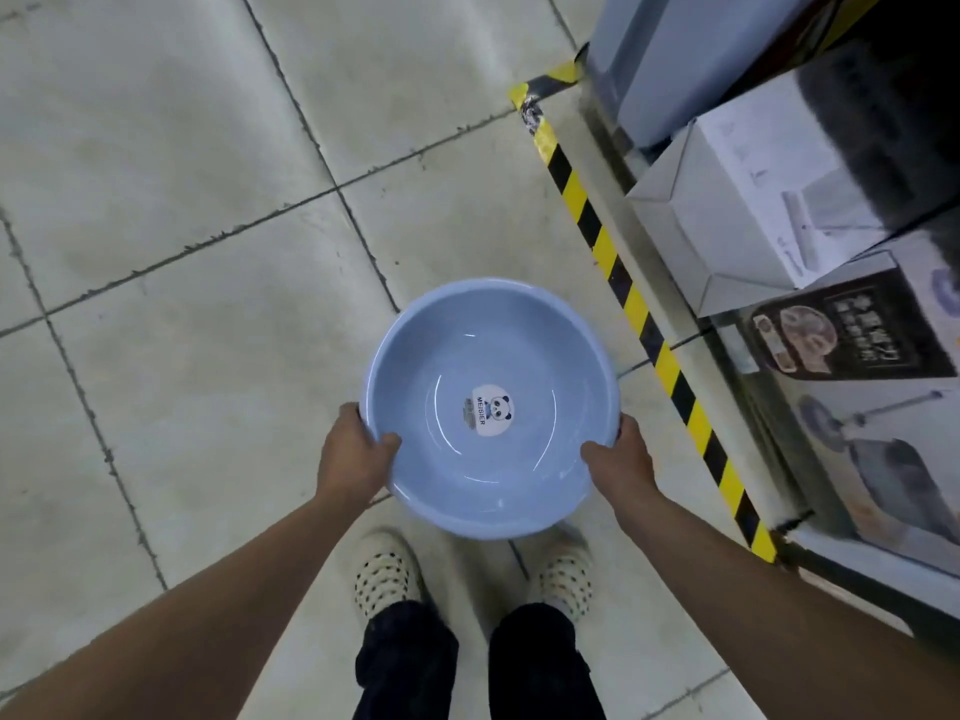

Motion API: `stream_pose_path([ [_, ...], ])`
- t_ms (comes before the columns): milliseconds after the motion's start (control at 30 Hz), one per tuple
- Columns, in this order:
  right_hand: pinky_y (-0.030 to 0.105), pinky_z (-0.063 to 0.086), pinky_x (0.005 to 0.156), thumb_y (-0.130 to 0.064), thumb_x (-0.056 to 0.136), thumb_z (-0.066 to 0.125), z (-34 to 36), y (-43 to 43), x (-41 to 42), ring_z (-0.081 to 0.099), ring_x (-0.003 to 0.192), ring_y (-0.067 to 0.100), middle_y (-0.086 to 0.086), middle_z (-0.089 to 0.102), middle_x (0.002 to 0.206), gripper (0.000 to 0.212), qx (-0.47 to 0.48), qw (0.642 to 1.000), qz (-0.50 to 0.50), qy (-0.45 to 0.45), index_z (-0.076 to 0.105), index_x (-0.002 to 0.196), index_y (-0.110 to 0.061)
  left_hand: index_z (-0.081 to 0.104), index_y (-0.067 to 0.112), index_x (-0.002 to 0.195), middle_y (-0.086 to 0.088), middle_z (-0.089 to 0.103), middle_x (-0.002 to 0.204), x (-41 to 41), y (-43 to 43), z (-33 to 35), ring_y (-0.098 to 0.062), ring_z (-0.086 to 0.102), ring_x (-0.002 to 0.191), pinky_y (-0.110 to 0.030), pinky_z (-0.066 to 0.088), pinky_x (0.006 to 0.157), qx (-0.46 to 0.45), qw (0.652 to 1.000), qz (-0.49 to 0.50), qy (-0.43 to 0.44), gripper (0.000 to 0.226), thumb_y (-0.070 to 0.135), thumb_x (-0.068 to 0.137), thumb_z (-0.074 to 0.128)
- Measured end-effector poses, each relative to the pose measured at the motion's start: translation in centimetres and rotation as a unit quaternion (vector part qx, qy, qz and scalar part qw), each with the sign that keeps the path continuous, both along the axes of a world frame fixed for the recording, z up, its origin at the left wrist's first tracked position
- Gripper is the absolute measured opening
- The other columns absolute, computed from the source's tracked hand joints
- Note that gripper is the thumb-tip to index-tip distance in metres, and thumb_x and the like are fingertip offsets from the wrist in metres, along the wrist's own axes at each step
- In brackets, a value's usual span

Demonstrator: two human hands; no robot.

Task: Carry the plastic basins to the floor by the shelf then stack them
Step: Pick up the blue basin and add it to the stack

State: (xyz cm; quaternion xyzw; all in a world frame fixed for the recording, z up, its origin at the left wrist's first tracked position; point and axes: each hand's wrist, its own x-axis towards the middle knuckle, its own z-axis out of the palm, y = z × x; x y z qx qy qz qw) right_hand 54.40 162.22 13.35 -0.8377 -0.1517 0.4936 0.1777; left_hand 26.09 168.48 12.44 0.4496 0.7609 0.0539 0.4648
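Carry step in hand, judged from the pose: person stands on the tiled floor [208, 252], both arms out, one blue plastic basin [491, 407] held in the air in front of the body, above the two perforated shoes [387, 574]. Left hand [356, 457] clamped on the near-left rim, thumb hooked over the lip into the bowl, fingers under and hidden. Right hand [621, 459] clamped on the near-right rim the same way. Hands apart, the basin between them.

Basin sits mouth up, roughly level, maybe tipped a little toward the far side. It is round, so no real long axis; the panda sticker [492, 410] in the bottom reads sideways, its text running near to far. Only one basin seen, whether more are nested under it cannot be told.

Shelf [779, 252] stands on the right with boxes [748, 200] on it, a yellow-black hazard tape [639, 314] marking its floor edge. Basin is near the tape, left of it.

Next move likely calls for lowering the basin flat to the floor left of the tape, mouth kept up so another can nest in, then releasing both grips
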Motion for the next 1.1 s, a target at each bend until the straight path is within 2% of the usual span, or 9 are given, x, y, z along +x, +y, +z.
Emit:
stream_pose_path([
  [167, 0.035, 0.046, 0.081, -0.008, 0.083, 0.061, -4.6, -2.8, 0.7, 0.054, 0.098, 0.026, 0.008, 0.058, 0.120, 0.051, -0.033, 0.999, 0.020, -0.020, 0.045, 0.132, -0.015, 0.046, 0.014, 0.110, -0.006, 0.057, 0.100, 0.1, -1.6, -5.9, -0.029, 0.056, 0.087, -0.035, 0.044, 0.065, 0.003, 1.000, -0.022, -0.013, 0.035, 0.010, 0.080, 0.065],
  [300, 0.040, 0.049, 0.084, -0.012, 0.087, 0.060, -6.3, -3.8, 1.0, 0.054, 0.098, 0.026, 0.007, 0.058, 0.121, 0.051, -0.058, 0.998, 0.032, -0.008, 0.044, 0.136, -0.016, 0.052, 0.017, 0.106, -0.005, 0.051, 0.109, 0.9, -1.6, -7.8, -0.028, 0.057, 0.094, -0.043, 0.052, 0.079, -0.003, 1.000, -0.024, -0.010, 0.032, 0.016, 0.076, 0.063],
  [433, 0.031, 0.041, 0.078, -0.011, 0.089, 0.059, -8.2, -3.5, 0.9, 0.049, 0.095, 0.023, 0.001, 0.051, 0.109, 0.051, -0.068, 0.996, 0.053, -0.007, 0.041, 0.136, -0.014, 0.055, 0.004, 0.114, -0.012, 0.048, 0.123, 1.2, -0.6, -9.5, -0.029, 0.046, 0.115, -0.031, 0.037, 0.086, 0.024, 0.998, -0.042, 0.032, 0.040, 0.005, 0.076, 0.066],
  [533, 0.032, 0.041, 0.077, -0.011, 0.089, 0.058, -9.2, -3.8, 0.3, 0.049, 0.093, 0.023, 0.004, 0.053, 0.112, 0.053, -0.066, 0.996, 0.053, -0.022, 0.039, 0.138, -0.014, 0.055, 0.010, 0.112, -0.007, 0.055, 0.113, 1.2, -0.5, -10.0, -0.027, 0.054, 0.100, -0.035, 0.043, 0.078, 0.031, 0.998, -0.044, 0.028, 0.038, 0.009, 0.076, 0.066],
  [667, 0.032, 0.043, 0.079, -0.014, 0.089, 0.060, -9.6, -4.2, 0.0, 0.053, 0.100, 0.025, 0.007, 0.056, 0.124, 0.054, -0.050, 0.995, 0.068, -0.049, 0.038, 0.139, -0.014, 0.053, 0.022, 0.122, 0.003, 0.061, 0.104, 1.5, -1.3, -9.9, -0.023, 0.056, 0.091, -0.033, 0.043, 0.076, 0.039, 0.998, -0.036, 0.017, 0.044, 0.011, 0.080, 0.061],
  [833, 0.033, 0.045, 0.083, -0.020, 0.088, 0.066, -9.2, -3.7, 0.5, 0.056, 0.114, 0.033, 0.010, 0.057, 0.129, 0.057, -0.066, 0.994, 0.083, -0.037, 0.040, 0.137, -0.013, 0.046, 0.012, 0.127, -0.010, 0.064, 0.099, 1.7, -0.2, -9.4, -0.031, 0.055, 0.082, -0.034, 0.042, 0.068, -0.024, 0.997, -0.048, 0.047, 0.046, 0.013, 0.084, 0.060],
  [967, 0.044, 0.052, 0.092, -0.029, 0.085, 0.070, -7.3, -2.9, 2.0, 0.060, 0.110, 0.031, 0.009, 0.062, 0.126, 0.053, -0.077, 0.996, 0.041, 0.002, 0.051, 0.132, -0.013, 0.054, 0.006, 0.120, -0.011, 0.064, 0.105, 2.0, 1.9, -6.6, -0.029, 0.055, 0.088, -0.032, 0.041, 0.072, -0.096, 0.995, -0.019, 0.017, 0.044, 0.022, 0.080, 0.059],
  [1033, 0.049, 0.052, 0.093, -0.035, 0.083, 0.070, -5.2, -2.3, 2.8, 0.062, 0.109, 0.029, 0.006, 0.063, 0.124, 0.052, -0.067, 0.997, 0.036, 0.007, 0.055, 0.129, -0.016, 0.058, 0.007, 0.124, -0.010, 0.065, 0.110, 2.3, 2.8, -3.9, -0.027, 0.057, 0.093, -0.030, 0.041, 0.076, -0.089, 0.996, -0.016, 0.010, 0.052, 0.027, 0.076, 0.057],
  [1100, 0.048, 0.051, 0.095, -0.039, 0.082, 0.067, -2.2, -1.5, 3.8, 0.061, 0.110, 0.026, 0.003, 0.063, 0.123, 0.053, -0.056, 0.997, 0.045, 0.004, 0.054, 0.130, -0.019, 0.055, 0.009, 0.132, -0.011, 0.063, 0.125, 3.1, 3.5, -0.4, -0.026, 0.057, 0.107, -0.028, 0.039, 0.082, -0.059, 0.998, -0.036, 0.010, 0.047, 0.021, 0.087, 0.058],
])
